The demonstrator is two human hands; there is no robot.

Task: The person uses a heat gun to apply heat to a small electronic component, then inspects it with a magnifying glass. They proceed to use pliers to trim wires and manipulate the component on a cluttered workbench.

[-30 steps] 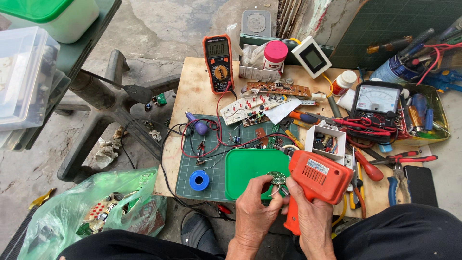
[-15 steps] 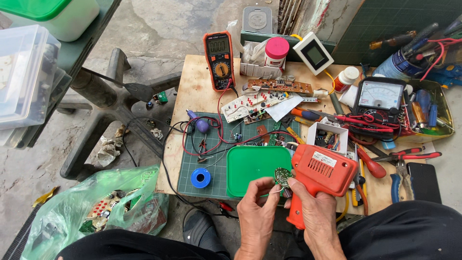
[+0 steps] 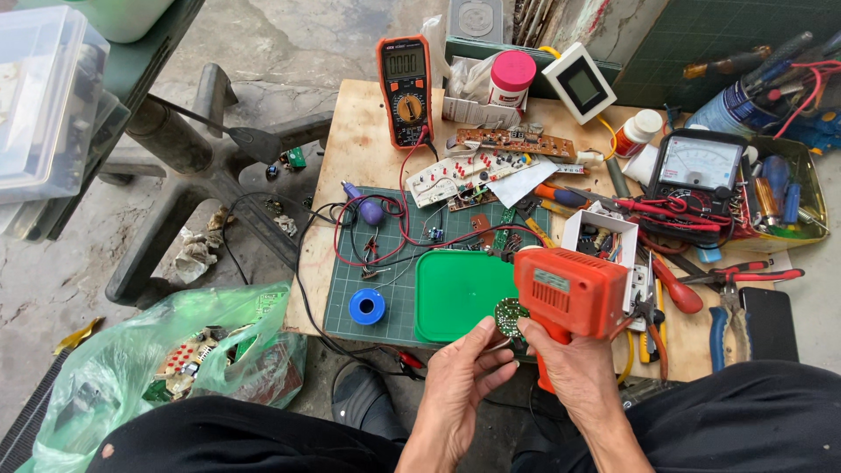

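Observation:
My right hand (image 3: 574, 372) grips the handle of an orange pistol-shaped soldering gun (image 3: 569, 293), held over the near edge of the small wooden table (image 3: 350, 149). My left hand (image 3: 460, 381) pinches a small round green circuit board (image 3: 508, 315) just left of the gun, above the edge of a green plastic lid (image 3: 460, 293). The gun's tip is hidden behind its body.
A green cutting mat (image 3: 377, 271) carries a blue solder spool (image 3: 366, 307) and red and black leads. An orange multimeter (image 3: 406, 79), circuit boards, an analog meter (image 3: 696, 166), pliers and screwdrivers crowd the table. A green bag of boards (image 3: 175, 350) lies at left, a chair base (image 3: 193, 166) beyond.
Both hands with the soldering gun and round board have dropped slightly toward me; the left hand now holds the board nearer the gun's handle.

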